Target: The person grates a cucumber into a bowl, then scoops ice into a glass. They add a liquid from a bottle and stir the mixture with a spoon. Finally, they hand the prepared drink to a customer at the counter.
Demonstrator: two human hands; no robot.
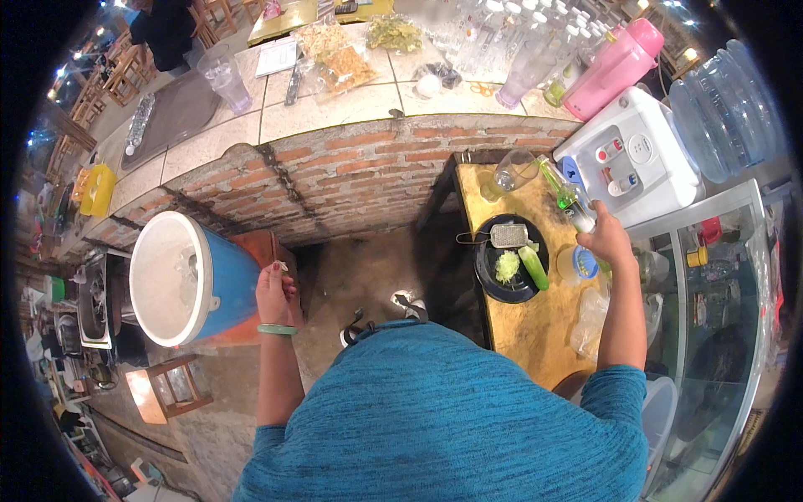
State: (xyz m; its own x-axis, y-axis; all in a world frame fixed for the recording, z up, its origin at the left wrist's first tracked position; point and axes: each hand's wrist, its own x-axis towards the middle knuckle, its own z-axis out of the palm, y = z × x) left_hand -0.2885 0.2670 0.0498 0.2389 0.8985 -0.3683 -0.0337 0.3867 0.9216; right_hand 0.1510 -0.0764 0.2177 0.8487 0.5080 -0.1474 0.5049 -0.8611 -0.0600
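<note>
My right hand [608,238] is closed round a clear glass bottle with a green label [569,204], at the right of the yellow wooden table [514,326]. Left of it stands a tall glass [509,176]. A black plate [495,290] holds a metal grater [509,235], a green cucumber [533,268] and a small heap of pale green shreds [507,267]. Beside the plate is a cup with a blue strainer-like top [580,263]. My left hand [276,292], with a green bangle on its wrist, pinches a small pale thing that I cannot identify, near a blue bucket.
The blue bucket [229,276] with a white rim stands at the left. Ahead, a brick counter [332,113] bears bottles, glasses and snack bags [342,66]. A water dispenser [633,157] and glass cabinet [721,301] stand at the right. A person [163,34] is beyond the counter.
</note>
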